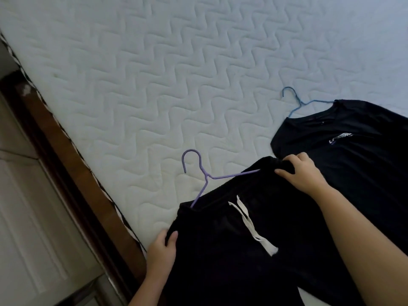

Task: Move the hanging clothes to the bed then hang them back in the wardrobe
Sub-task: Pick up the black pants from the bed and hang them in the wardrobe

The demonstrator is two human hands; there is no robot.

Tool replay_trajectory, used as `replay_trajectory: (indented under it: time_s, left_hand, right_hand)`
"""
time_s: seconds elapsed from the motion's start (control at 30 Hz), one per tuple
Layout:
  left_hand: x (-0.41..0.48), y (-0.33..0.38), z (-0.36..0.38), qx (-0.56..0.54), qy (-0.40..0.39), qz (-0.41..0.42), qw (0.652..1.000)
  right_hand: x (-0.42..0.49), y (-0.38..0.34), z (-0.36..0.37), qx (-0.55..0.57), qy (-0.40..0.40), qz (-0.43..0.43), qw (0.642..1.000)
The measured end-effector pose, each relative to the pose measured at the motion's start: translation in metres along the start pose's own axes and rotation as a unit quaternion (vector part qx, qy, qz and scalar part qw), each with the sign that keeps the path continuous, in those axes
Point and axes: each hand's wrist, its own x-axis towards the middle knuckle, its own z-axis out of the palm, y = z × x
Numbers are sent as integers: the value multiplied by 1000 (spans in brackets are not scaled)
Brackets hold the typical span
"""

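Head view: your left hand grips the left edge of the black pants, your right hand clenches their waistband corner. Pants lie on the bed, on a purple hanger sticking out between your hands. Black shirt on blue hanger lies just beyond your right hand.

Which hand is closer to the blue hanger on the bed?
Right. The right hand grips the black pants just below the blue hanger; the left hand holds their opposite corner, near the mattress edge.
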Motion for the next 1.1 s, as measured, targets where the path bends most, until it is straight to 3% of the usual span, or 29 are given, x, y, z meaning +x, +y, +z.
replay_trajectory:
  time_s: [0.2, 0.5, 0.67, 0.8, 1.0, 1.1]
  left_hand:
    - [-49, 35, -30, -3, -10, 94, 996]
    - [-123, 141, -116, -42, 92, 286, 953]
    - [-166, 206, -202, -39, 232, 405, 884]
    - [-218, 229, -275, -42, 346, 449, 823]
    - [-316, 194, -361, -1, 535, 437, 723]
    - [-359, 166, -397, 72, 616, 417, 664]
  right_hand:
    - [-96, 26, -71, 61, 64, 13, 996]
    - [-191, 4, -219, 94, 228, -89, 965]
    - [-229, -38, -287, 123, 324, -178, 921]
    - [-267, -87, -321, 165, 369, -260, 877]
    - [-323, -168, -342, 229, 329, -385, 831]
    - [-344, -212, -342, 243, 301, -439, 811]
